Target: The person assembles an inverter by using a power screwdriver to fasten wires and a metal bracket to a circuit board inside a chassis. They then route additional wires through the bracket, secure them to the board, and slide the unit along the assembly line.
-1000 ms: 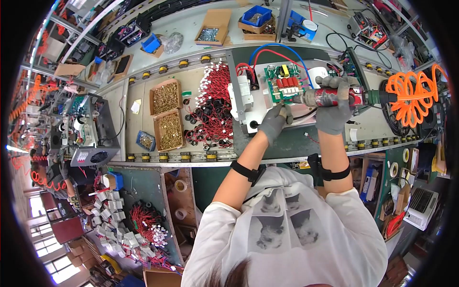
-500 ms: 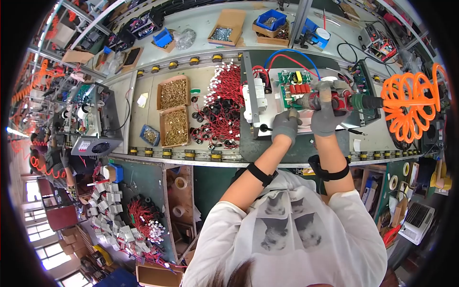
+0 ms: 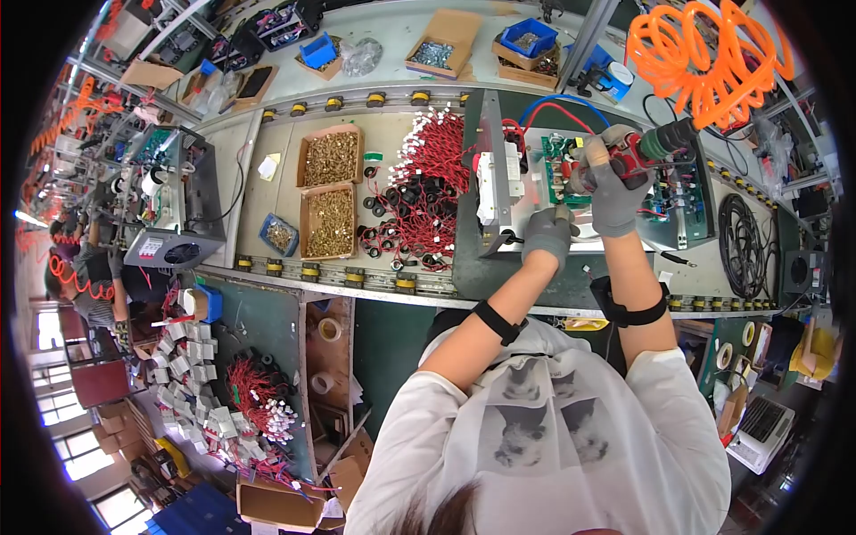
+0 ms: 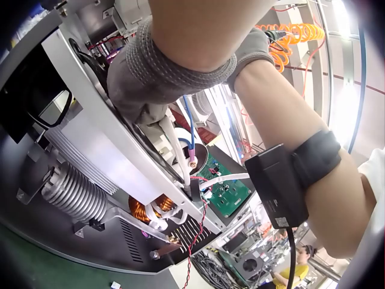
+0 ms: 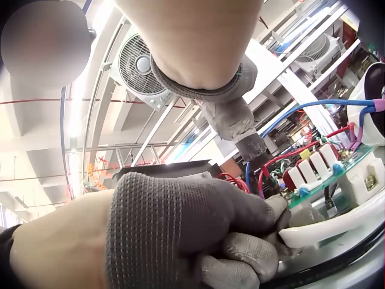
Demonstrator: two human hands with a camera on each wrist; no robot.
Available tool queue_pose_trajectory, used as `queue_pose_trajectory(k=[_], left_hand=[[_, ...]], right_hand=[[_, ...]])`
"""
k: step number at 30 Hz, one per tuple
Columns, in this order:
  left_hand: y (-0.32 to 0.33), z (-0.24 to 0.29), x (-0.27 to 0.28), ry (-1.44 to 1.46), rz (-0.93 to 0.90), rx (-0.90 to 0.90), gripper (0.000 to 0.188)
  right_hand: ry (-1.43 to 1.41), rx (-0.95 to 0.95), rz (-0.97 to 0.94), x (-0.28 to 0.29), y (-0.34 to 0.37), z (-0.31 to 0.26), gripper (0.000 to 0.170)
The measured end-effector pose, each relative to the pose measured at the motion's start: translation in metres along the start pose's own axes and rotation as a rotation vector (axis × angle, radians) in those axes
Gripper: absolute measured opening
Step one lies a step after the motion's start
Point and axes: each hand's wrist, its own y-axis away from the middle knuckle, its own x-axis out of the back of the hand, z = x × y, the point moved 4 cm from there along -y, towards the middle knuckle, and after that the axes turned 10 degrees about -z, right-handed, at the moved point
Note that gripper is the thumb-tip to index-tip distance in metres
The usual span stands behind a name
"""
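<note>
My gloved right hand (image 3: 615, 194) grips a red air screwdriver (image 3: 631, 153), tilted with its back end up and to the right. Its nose (image 5: 231, 120), wrapped in grey, angles down towards the green circuit board (image 5: 352, 173) inside an open metal chassis (image 3: 489, 174). At the board's front edge is my gloved left hand (image 3: 546, 235), fingers curled, thumb and index fingertip pinched together close to the driver's tip. I cannot tell what small part lies between those fingertips. A white sleeved cable (image 5: 328, 226) runs beside them.
An orange coiled hose (image 3: 704, 67) hangs from the driver at the upper right. Left of the chassis lie red wires with white plugs (image 3: 432, 156) and boxes of brass fasteners (image 3: 330, 159). Rollers (image 3: 354, 273) line the bench edge. A black cable coil (image 3: 747, 245) sits to the right.
The driver has swung from nearly level to a steeper tilt, its back end rising, and the orange hose has lifted with it. My left hand stays at the board's front edge. The head view has shifted.
</note>
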Motion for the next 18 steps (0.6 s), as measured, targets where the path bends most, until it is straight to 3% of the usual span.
queue_pose_trajectory(k=[6,8,9,11,12,13,15,18], left_hand=[[0.003,-0.002,-0.001,-0.022,-0.006,-0.011,0.034],[0.012,-0.002,0.0,-0.292,0.112,-0.062,0.032],[0.018,-0.006,-0.002,-0.294,0.112,-0.071,0.032],[0.035,-0.008,0.002,-0.219,0.189,-0.123,0.038],[0.042,-0.01,0.002,-0.042,0.093,-0.042,0.04],[0.045,-0.008,0.008,-0.051,0.089,-0.051,0.04],[0.052,-0.004,0.008,0.506,-0.211,-0.01,0.038],[0.065,0.006,0.008,0.559,-0.238,-0.055,0.033]], right_hand=[[0.054,0.006,0.015,-0.004,-0.007,0.008,0.026],[0.025,-0.056,-0.007,-0.008,-0.006,0.001,0.028],[0.025,-0.046,-0.008,-0.01,-0.007,-0.001,0.028],[0.037,-0.035,-0.029,-0.014,-0.008,-0.004,0.027],[0.051,-0.013,-0.03,-0.013,-0.009,-0.003,0.028],[0.048,-0.002,-0.022,-0.012,-0.009,-0.006,0.028],[0.011,0.05,-0.017,-0.016,-0.002,-0.018,0.031],[-0.013,0.158,0.1,-0.01,0.017,-0.052,0.035]])
